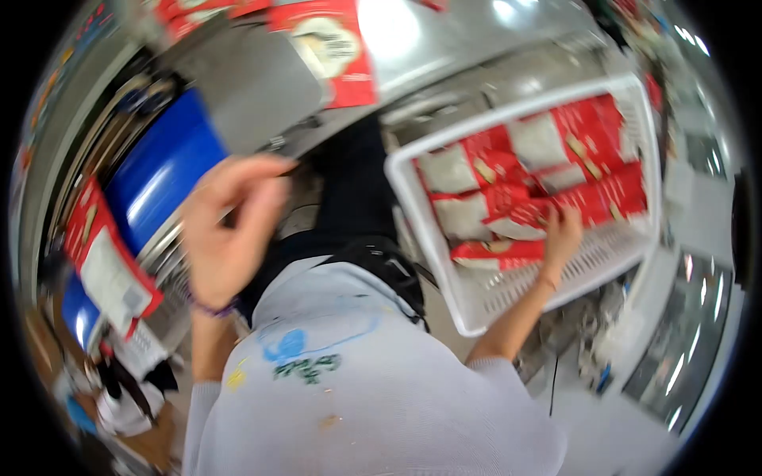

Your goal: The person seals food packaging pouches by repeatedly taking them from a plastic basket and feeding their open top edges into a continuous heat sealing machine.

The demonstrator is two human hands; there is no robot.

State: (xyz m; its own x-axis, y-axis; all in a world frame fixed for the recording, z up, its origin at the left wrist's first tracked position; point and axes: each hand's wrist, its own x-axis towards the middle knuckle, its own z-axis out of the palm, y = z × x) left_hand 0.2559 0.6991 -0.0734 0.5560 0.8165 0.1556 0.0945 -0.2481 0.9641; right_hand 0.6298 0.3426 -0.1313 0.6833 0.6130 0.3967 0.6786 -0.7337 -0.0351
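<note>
My left hand [234, 230] is raised left of my body, blurred, with loosely bent fingers and nothing visible in it. It is near a blue panel [163, 170]. My right hand [562, 234] reaches into a white plastic basket [468, 309], its fingers closed on the edge of a red packet [520, 218]. Several red packets with pale windows lie in rows around that one, some overlapping. Part of the gripped edge is hidden by my fingers.
A metal surface [429, 40] spans the top, with a red packet [353, 71] beside a grey plate [250, 87]. Another red and white packet [111, 262] stands tilted at the far left. A glass-topped case [690, 341] lies at the right. Part of a person [127, 404] shows at the lower left.
</note>
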